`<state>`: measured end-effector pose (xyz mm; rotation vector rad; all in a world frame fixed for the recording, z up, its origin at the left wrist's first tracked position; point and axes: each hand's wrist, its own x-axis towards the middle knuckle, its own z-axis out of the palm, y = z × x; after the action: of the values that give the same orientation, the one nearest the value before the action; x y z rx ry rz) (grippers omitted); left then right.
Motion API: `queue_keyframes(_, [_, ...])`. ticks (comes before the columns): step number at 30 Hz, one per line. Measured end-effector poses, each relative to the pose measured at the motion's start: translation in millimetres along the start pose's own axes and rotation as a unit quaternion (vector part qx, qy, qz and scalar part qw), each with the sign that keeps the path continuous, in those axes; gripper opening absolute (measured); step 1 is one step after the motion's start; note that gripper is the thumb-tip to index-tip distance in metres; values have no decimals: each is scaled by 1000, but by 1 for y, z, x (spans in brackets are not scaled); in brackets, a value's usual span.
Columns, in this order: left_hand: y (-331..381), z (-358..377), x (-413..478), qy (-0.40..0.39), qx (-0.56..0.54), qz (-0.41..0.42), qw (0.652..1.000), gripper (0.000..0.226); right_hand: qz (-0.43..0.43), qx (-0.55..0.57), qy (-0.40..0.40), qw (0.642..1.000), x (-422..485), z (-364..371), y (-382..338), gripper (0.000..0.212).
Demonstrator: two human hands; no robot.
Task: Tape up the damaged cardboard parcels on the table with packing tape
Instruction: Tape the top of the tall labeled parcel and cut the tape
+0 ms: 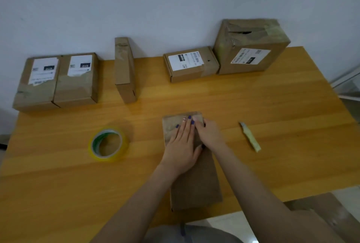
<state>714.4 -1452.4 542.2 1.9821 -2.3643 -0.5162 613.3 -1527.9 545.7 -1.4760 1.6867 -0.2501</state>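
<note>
A flat brown cardboard parcel [196, 184] lies lengthwise on the wooden table [272, 106] in front of me. My left hand [182, 145] lies flat on its far half, fingers straight and pressing down. My right hand [209, 133] rests beside it on the parcel's right side, fingers bent over the far right edge and pressing there. A roll of yellow-tinted packing tape [108, 144] lies flat on the table to the left of the parcel. A small pale yellow utility knife [251, 137] lies to the right.
Several other parcels stand along the wall: two labelled boxes [56, 81] at far left, a narrow box on its edge [124, 69], a small labelled box [191, 64], and a tall torn box [251, 46] at the right. Another cardboard piece [331, 209] sits below the table's near right edge.
</note>
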Motion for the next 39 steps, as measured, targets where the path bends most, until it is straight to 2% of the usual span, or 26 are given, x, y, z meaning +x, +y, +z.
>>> queue_keyframes(4, [-18,7,0,0,24,10,1000,78,-11,31,-4,999,-2,-3,5,31])
queue_keyframes(7, [-35,3,-10,-12,35,6,999,70,-4,38,-19,999,-3,-5,4,41])
queue_keyframes(10, [-47,2,-22,-10,48,-47,998,68,12,64,-25,998,-4,-6,2,46])
queue_keyframes(14, [-38,3,-31,34,-44,-137,989,59,0,64,-24,998,-8,-7,6,52])
queue_keyframes(16, [-34,-3,-30,44,-182,-219,958,62,11,88,-37,995,-9,-7,7,58])
queue_keyframes(18, [-35,-9,-24,37,-343,-273,898,61,58,155,-58,985,-15,-9,7,69])
queue_keyframes(20, [-40,-10,-19,72,-448,-296,840,51,54,204,-76,975,-20,-13,10,71])
queue_keyframes(23, [-44,-14,-13,90,-560,-299,767,36,-23,244,-79,966,-28,-25,5,44])
queue_keyframes(24, [-43,-17,-11,86,-586,-289,752,36,-37,261,-69,962,-29,-29,2,42])
queue_keyframes(25, [-42,-19,-8,81,-595,-283,748,38,-61,270,-59,959,-30,-34,-3,50])
queue_keyframes(26, [-42,-18,-4,70,-581,-284,760,41,-86,264,-43,960,-29,-37,-4,62])
queue_keyframes(28, [-45,-16,4,46,-504,-289,812,43,-117,233,-26,965,-30,-42,-9,79])
queue_keyframes(30, [-48,-14,9,44,-478,-269,835,38,-114,192,-33,974,-31,-40,-13,78])
queue_keyframes(32, [-46,-18,12,83,-501,-292,810,30,-110,156,-40,981,-31,-35,-13,67])
queue_keyframes(35, [-36,-32,12,162,-595,-338,711,28,-106,171,-54,978,-32,-28,-12,51])
queue_keyframes(36, [-33,-38,12,171,-597,-330,711,30,-103,176,-50,978,-32,-27,-13,48])
queue_keyframes(39, [-32,-43,25,126,-448,-298,834,47,-90,178,-36,979,-31,-23,-19,43])
